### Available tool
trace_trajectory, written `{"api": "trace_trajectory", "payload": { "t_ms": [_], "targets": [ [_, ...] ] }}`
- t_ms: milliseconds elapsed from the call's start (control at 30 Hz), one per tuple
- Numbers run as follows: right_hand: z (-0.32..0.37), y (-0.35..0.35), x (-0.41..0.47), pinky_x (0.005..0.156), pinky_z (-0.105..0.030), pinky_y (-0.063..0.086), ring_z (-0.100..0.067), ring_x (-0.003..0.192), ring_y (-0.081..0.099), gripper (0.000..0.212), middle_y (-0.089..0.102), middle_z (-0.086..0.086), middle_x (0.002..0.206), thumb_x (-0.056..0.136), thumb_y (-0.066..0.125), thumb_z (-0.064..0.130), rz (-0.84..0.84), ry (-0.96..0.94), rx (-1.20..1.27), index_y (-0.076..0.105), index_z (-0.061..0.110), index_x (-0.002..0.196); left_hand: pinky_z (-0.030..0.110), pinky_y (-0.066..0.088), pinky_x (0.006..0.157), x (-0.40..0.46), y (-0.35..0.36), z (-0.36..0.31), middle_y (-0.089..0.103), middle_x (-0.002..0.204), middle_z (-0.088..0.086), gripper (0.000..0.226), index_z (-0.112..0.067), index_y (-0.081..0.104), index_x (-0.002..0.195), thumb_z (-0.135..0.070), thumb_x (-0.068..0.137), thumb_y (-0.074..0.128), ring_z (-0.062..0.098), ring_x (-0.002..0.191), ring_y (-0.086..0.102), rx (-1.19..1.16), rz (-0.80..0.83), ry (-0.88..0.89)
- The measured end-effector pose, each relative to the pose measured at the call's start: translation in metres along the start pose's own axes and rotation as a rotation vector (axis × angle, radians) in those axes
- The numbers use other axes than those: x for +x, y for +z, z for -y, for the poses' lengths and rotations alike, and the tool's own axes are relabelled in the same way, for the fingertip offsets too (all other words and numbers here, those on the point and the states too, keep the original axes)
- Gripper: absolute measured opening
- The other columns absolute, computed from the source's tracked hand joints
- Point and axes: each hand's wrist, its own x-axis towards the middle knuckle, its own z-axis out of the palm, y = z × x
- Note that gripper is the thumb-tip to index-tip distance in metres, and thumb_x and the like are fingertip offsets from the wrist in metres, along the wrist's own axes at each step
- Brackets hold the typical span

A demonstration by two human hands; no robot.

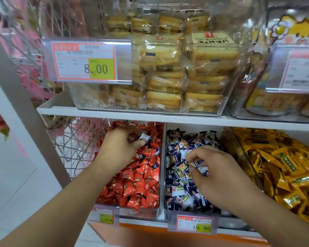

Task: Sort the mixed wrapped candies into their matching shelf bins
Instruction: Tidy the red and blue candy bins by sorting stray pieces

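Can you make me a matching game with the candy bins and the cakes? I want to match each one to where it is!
Things:
1. red candies
2. blue-and-white candies
3. yellow candies
4. wrapped cakes

Places:
A. top shelf, in a clear bin
B. lower shelf, right bin
C. lower shelf, left bin
D. lower shelf, middle bin

Pairs: 1-C, 2-D, 3-B, 4-A
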Motion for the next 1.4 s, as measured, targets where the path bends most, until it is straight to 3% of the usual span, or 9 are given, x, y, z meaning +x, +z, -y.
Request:
{"api": "trace_trajectory", "payload": {
  "t_ms": [167,367,633,800,900,967,1100,1267,1400],
  "targets": [
    [0.007,-0.003,-0.002,0.092,-0.011,0.040,0.004,0.108,0.049,0.020,0.051,0.023,0.122,0.102,0.062,0.028,-0.002,0.000,0.064,0.058,0.040,0.118,0.037,0.055,0.098,-0.020,-0.018,-0.020,0.076,0.096,-0.012,0.024,-0.023,0.074,0.104,-0.034,0.084,0.084,0.003,0.096,0.070,-0.320,0.002,-0.118],
    [0.024,-0.014,-0.009,0.097,-0.020,0.051,0.008,0.113,0.057,0.051,0.059,0.031,0.115,0.097,0.071,0.031,-0.059,-0.068,0.370,0.049,0.049,0.139,0.027,0.056,0.087,-0.058,-0.018,-0.076,0.077,0.090,0.000,0.017,-0.020,0.077,0.095,-0.025,0.081,0.085,0.012,0.089,0.073,-0.587,0.114,-0.124],
    [0.015,-0.022,-0.019,0.083,-0.022,0.058,-0.003,0.090,0.067,0.035,0.064,0.022,0.095,0.090,0.080,0.018,-0.167,-0.090,0.353,0.070,0.049,0.104,0.036,0.062,0.086,-0.083,0.003,-0.105,0.078,0.090,0.009,0.009,-0.012,0.077,0.102,-0.015,0.093,0.074,0.021,0.090,0.077,-0.789,0.292,-0.216],
    [0.001,-0.031,-0.015,0.089,-0.027,0.059,0.000,0.096,0.065,0.030,0.064,0.020,0.107,0.094,0.076,0.029,-0.148,0.035,0.185,0.068,0.050,0.114,0.032,0.054,0.096,-0.064,0.002,-0.086,0.075,0.096,-0.016,0.013,-0.032,0.072,0.105,-0.027,0.092,0.074,0.000,0.100,0.069,-0.520,0.133,-0.149],
    [-0.002,-0.029,-0.011,0.114,-0.028,0.041,-0.009,0.132,0.051,0.047,0.052,0.015,0.142,0.099,0.068,0.035,-0.068,0.045,-0.013,0.054,0.045,0.143,0.028,0.054,0.096,-0.040,-0.004,-0.064,0.073,0.096,-0.018,0.013,-0.028,0.072,0.106,-0.026,0.093,0.072,-0.003,0.097,0.066,-0.240,-0.029,-0.127],
    [0.002,-0.026,-0.010,0.114,-0.017,0.027,-0.009,0.143,0.040,0.051,0.042,0.016,0.154,0.102,0.063,0.035,-0.034,0.051,-0.049,0.047,0.041,0.150,0.019,0.051,0.089,-0.023,-0.002,-0.049,0.074,0.100,-0.014,0.014,-0.025,0.073,0.108,-0.025,0.094,0.072,0.000,0.092,0.064,-0.076,-0.049,-0.107],
    [0.007,-0.018,-0.007,0.095,-0.009,0.033,-0.002,0.108,0.054,0.041,0.042,0.022,0.148,0.105,0.058,0.034,0.000,0.020,-0.035,0.049,0.043,0.143,0.004,0.035,0.060,0.001,0.012,-0.026,0.073,0.098,-0.010,0.023,-0.025,0.074,0.112,-0.038,0.093,0.072,0.001,0.073,0.060,0.170,0.005,0.001],
    [0.000,-0.011,-0.003,0.100,-0.009,0.036,0.001,0.118,0.052,0.039,0.045,0.027,0.142,0.104,0.059,0.032,0.016,0.017,-0.055,0.052,0.045,0.140,0.024,0.057,0.072,0.019,0.027,-0.013,0.076,0.098,-0.011,0.033,-0.033,0.075,0.112,-0.057,0.090,0.068,0.007,0.083,0.069,0.266,0.041,0.031],
    [-0.005,-0.007,0.000,0.098,-0.005,0.034,0.006,0.119,0.048,0.037,0.047,0.029,0.137,0.103,0.061,0.029,0.022,0.019,-0.048,0.056,0.044,0.136,0.029,0.060,0.079,0.025,0.033,-0.006,0.077,0.101,-0.011,0.036,-0.034,0.075,0.117,-0.055,0.088,0.069,0.008,0.089,0.072,0.271,0.083,0.044]
  ]
}}
